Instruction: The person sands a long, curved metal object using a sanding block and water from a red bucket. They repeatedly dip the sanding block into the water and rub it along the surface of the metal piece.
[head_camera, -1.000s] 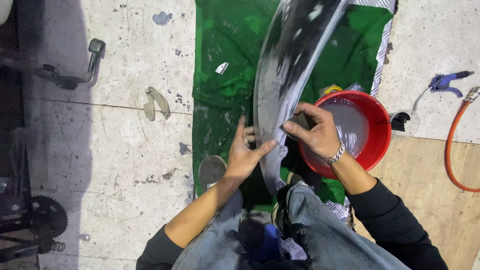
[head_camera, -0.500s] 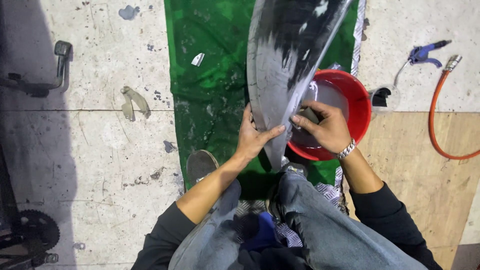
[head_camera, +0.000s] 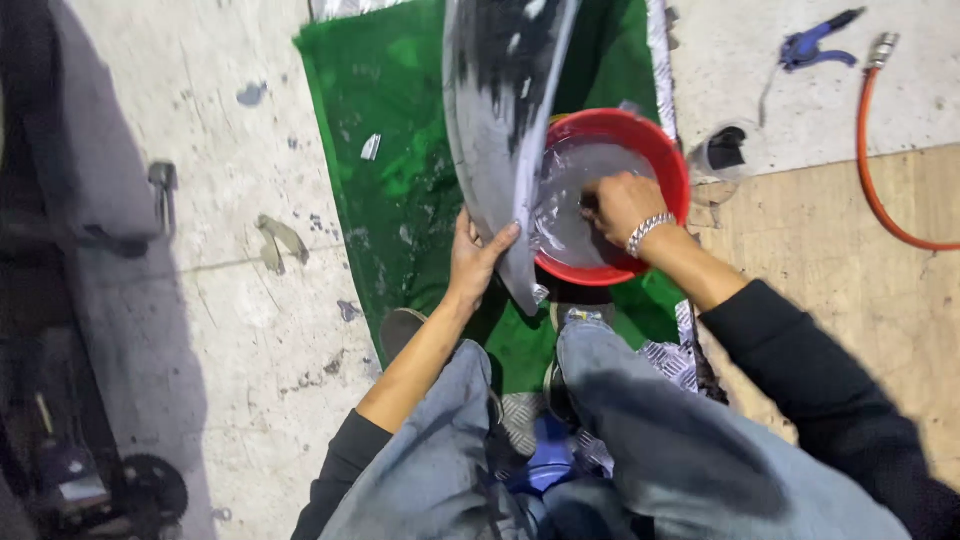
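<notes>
A long curved grey and black panel (head_camera: 495, 130) stands on its lower end over a green mat (head_camera: 400, 190). My left hand (head_camera: 477, 252) grips the panel's lower edge, thumb on its front face. My right hand (head_camera: 620, 205), with a metal bracelet at the wrist, is dipped into a red basin (head_camera: 668, 165) of water beside the panel. Its fingers are curled under the water; whether they hold something I cannot tell. My knees in blue jeans fill the bottom of the view.
A blue-handled tool (head_camera: 815, 42) and an orange hose (head_camera: 880, 170) lie on the floor at the right. A small clear cup (head_camera: 722, 155) stands next to the basin. Dark machinery with a gear wheel (head_camera: 150, 490) is at the lower left. A metal lever (head_camera: 163, 190) lies left.
My right hand left the panel's edge and moved right, down into the basin's water. My left hand stays on the panel's lower edge.
</notes>
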